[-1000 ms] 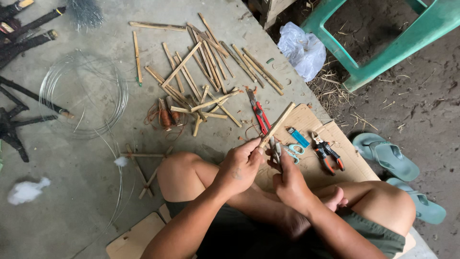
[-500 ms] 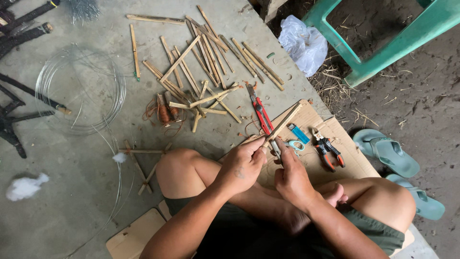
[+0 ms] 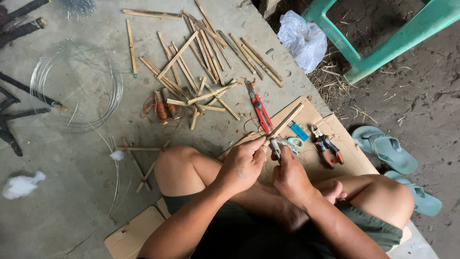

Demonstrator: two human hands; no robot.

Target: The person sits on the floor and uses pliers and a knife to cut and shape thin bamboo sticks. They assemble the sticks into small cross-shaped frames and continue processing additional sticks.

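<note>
I sit cross-legged on a concrete floor. My left hand [image 3: 243, 164] pinches the near end of a thin bamboo stick [image 3: 286, 120] that points away over a cardboard sheet [image 3: 349, 158]. My right hand [image 3: 289, 175] is closed around a small grey tool [image 3: 274, 146] pressed against the stick just beside the left fingers. What kind of tool it is I cannot make out. Light-blue scissors [image 3: 292, 142] lie right behind my hands.
Several cut bamboo sticks [image 3: 201, 62] are scattered ahead, with red-handled cutters [image 3: 260, 110], a blue lighter [image 3: 297, 130] and red-black pliers [image 3: 325, 145]. A wire coil [image 3: 72, 86] lies left, a bamboo frame [image 3: 139, 156] by my knee. Green stool [image 3: 383, 33], plastic bag [image 3: 302, 41], sandals [image 3: 388, 153] right.
Both hands stay on the stick and shift only slightly. The view has drifted a little, nothing else on the floor has moved.
</note>
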